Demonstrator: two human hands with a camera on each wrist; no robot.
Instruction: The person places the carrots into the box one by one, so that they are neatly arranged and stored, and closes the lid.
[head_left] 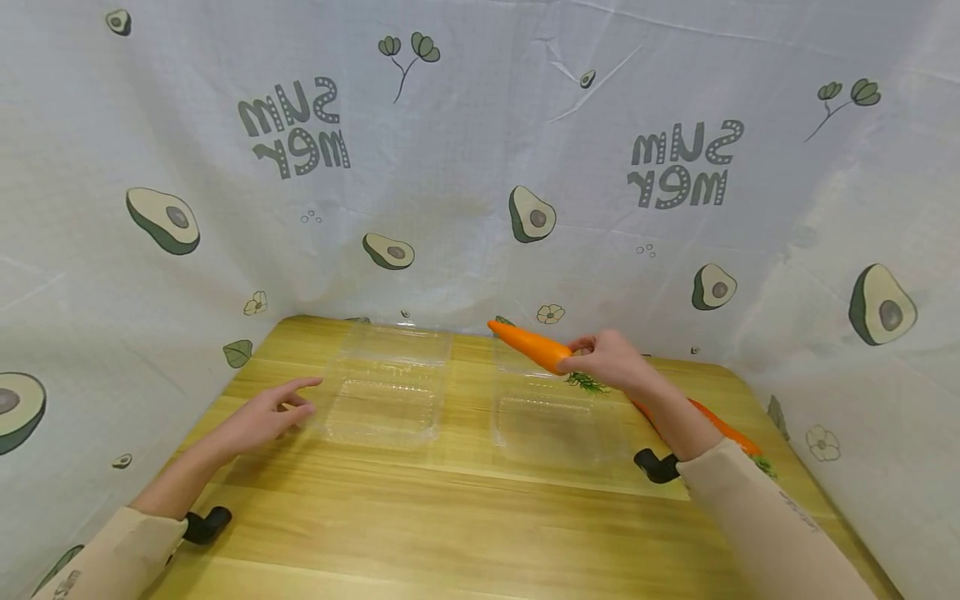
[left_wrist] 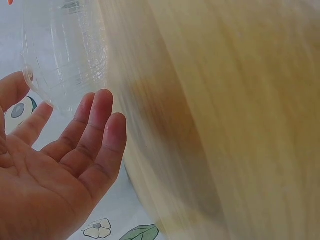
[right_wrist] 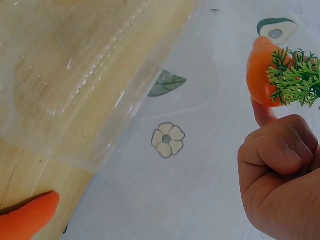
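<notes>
- Head view: a carrot (head_left: pixel 531 345) is held by the right hand (head_left: pixel 607 360), whose grip is clamped on the thick end; the tip is pointed away and leftward, over the far part of the right clear container (head_left: pixel 547 429).
- Green leaves (head_left: pixel 588 383) are seen beneath that hand.
- The left hand (head_left: pixel 272 412) is held just beside the left clear container (head_left: pixel 382 408), its grip loose and apart.
- Both containers are set on the bench (head_left: pixel 450 533), where another carrot (head_left: pixel 726 428) is laid beside the right forearm.
- Left wrist view: the left palm and spread fingers are shown; whether the container is touched cannot be told.
- Right wrist view: the carrot's leafy end is seen beside curled fingers.
</notes>
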